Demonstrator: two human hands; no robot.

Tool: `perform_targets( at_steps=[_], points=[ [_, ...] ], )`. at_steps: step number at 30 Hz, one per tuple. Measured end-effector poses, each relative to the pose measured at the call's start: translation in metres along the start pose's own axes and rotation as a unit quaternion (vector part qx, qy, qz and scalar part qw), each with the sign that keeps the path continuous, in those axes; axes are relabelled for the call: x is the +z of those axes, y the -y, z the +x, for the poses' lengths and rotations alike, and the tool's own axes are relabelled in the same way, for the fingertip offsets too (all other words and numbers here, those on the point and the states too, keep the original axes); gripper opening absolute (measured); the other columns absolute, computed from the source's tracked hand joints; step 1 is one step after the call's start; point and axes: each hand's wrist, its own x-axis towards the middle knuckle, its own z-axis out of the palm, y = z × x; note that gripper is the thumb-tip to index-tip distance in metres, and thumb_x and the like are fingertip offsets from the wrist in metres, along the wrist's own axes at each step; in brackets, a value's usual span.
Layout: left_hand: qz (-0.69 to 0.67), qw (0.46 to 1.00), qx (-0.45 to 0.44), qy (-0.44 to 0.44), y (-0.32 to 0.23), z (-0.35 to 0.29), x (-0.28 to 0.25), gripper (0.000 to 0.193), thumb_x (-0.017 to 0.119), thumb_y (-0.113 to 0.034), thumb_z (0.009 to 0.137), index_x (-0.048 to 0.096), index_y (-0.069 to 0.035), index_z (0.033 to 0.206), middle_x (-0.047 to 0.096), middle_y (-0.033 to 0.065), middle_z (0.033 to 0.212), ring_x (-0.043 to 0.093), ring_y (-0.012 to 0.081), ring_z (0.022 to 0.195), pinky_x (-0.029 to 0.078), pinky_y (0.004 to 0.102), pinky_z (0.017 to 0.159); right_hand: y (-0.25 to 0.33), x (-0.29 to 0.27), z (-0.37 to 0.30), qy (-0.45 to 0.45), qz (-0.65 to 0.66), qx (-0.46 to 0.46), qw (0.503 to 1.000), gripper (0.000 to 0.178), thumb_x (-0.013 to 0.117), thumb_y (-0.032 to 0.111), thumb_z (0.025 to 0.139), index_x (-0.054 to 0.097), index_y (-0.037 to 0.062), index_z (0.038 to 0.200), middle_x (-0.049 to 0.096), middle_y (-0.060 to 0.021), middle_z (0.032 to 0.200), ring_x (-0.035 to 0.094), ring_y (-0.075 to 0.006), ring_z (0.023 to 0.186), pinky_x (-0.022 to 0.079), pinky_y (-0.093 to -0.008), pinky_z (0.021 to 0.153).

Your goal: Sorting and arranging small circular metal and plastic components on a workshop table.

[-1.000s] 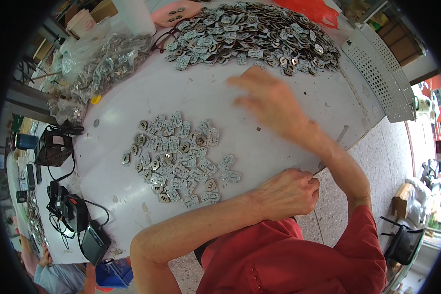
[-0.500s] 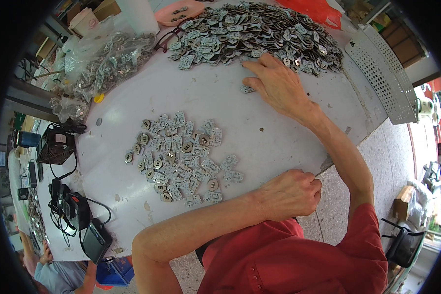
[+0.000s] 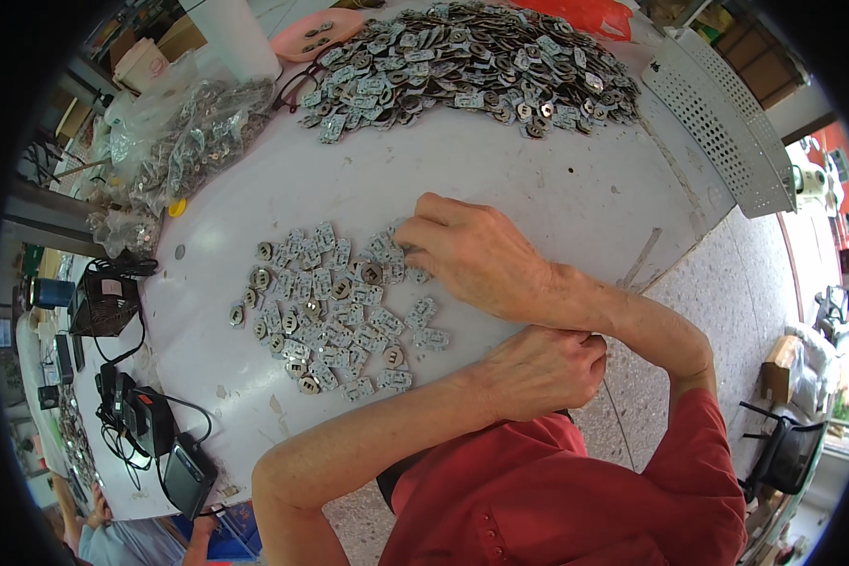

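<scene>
My right hand (image 3: 481,259) is over the upper right edge of a loose group of small flat metal parts (image 3: 335,311), its fingers bent down and drawn together among the parts. The fingertips are partly hidden, and one part (image 3: 419,274) peeks out beneath them. Some of the group have round discs on top. My left hand (image 3: 549,371) rests closed at the near table edge, just below my right wrist, with its fingers curled under; whatever it may hold is hidden. Farther off lies a large heap of similar metal parts (image 3: 481,71).
Beyond the heap are a red plastic bag (image 3: 590,17) and a pink tray (image 3: 316,36). Eyeglasses (image 3: 297,88) lie beside the heap. A white perforated basket (image 3: 722,118) stands right; bagged parts (image 3: 193,141) and black power adapters (image 3: 146,410) lie left. Another person's arm (image 3: 198,542) shows lower left.
My right hand has come from the heap's near edge back toward me, to the smaller group. My left hand has barely moved. The whole view has shifted slightly.
</scene>
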Motion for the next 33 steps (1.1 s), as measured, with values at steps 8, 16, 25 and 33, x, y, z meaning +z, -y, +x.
perform_targets(
  at_steps=[8,16,25,33],
  points=[
    [-0.037,0.997,-0.009,0.061,0.0,0.002,-0.003,0.016,0.061,-0.015,0.068,0.062,-0.001,0.077,0.056,0.0039,0.078,0.058,0.0166,0.075,0.051,0.0293,0.064,-0.085,-0.067,-0.015,-0.12,-0.193,0.18,0.957,0.022,0.067,0.009,0.081,0.066,0.0058,0.102,0.062,-0.0119,0.102,0.063,-0.032,0.091,0.051,-0.0418,0.076],
    [-0.038,0.997,-0.008,0.068,0.001,0.0,-0.008,0.015,0.061,-0.012,0.072,0.062,-0.001,0.081,0.055,0.0038,0.077,0.057,0.0162,0.074,0.05,0.0291,0.064,-0.08,-0.072,-0.032,-0.09,-0.064,0.206,0.972,0.026,0.069,0.01,0.082,0.066,0.0039,0.107,0.061,-0.0116,0.102,0.063,-0.0306,0.088,0.051,-0.0373,0.075],
    [-0.036,0.996,0.0,0.075,0.002,0.0,-0.008,0.016,0.062,-0.012,0.07,0.063,-0.001,0.082,0.056,0.0038,0.078,0.058,0.016,0.074,0.05,0.0284,0.064,-0.066,-0.061,-0.031,-0.068,-0.054,0.152,0.985,0.03,0.071,0.009,0.08,0.066,0.0025,0.108,0.058,-0.0133,0.104,0.058,-0.0303,0.097,0.05,-0.0381,0.082],
    [-0.04,0.996,-0.014,0.073,0.0,0.0,-0.007,0.018,0.062,-0.013,0.07,0.064,0.0,0.082,0.058,0.005,0.08,0.059,0.0172,0.077,0.051,0.0298,0.066,-0.04,-0.031,-0.028,-0.066,-0.06,0.071,0.994,0.023,0.07,0.007,0.077,0.068,0.0058,0.1,0.057,-0.0111,0.099,0.056,-0.0295,0.095,0.05,-0.0386,0.081]
  ],
)
